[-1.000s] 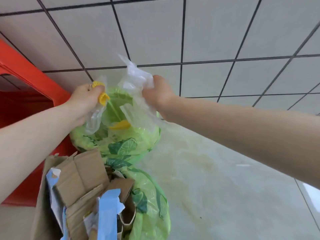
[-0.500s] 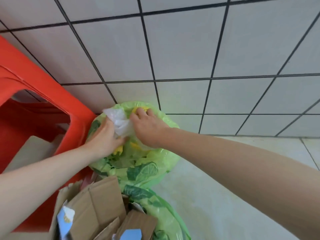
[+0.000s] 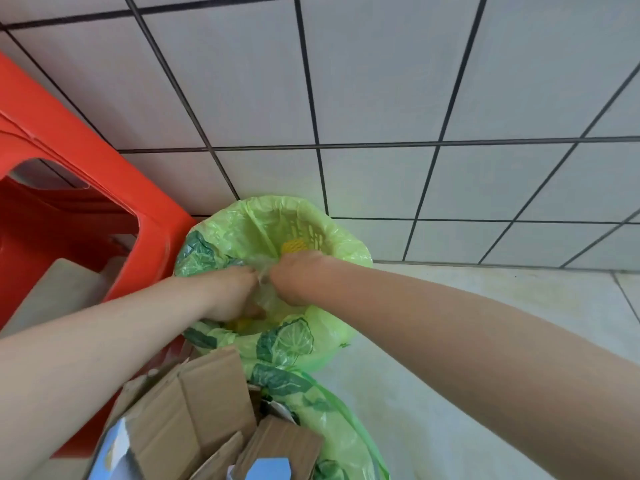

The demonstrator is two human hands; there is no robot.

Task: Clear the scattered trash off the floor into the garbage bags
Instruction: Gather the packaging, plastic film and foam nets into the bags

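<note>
Head view, looking down. Centre of frame: a light green garbage bag (image 3: 332, 237) printed with dark leaf shapes lines a bin against the tiled wall (image 3: 381, 98); its mouth is open and a yellow piece (image 3: 293, 246) shows inside near the far rim. Both hands are down in that mouth, side by side. Left hand (image 3: 231, 293) and right hand (image 3: 294, 277) each have fingers curled, pinching a crumpled clear plastic bag (image 3: 265, 284) bunched between them, just inside the green liner. A second yellow scrap (image 3: 242, 323) shows under the left hand. Lower centre: a second green leaf-print bag (image 3: 332, 441), touching the first. Lower left: folded brown cardboard (image 3: 194, 410) with blue-and-white paper (image 3: 268, 469) among it. Left edge: a red plastic stool (image 3: 104, 174) beside the bin. Right: pale floor (image 3: 450, 393).
</note>
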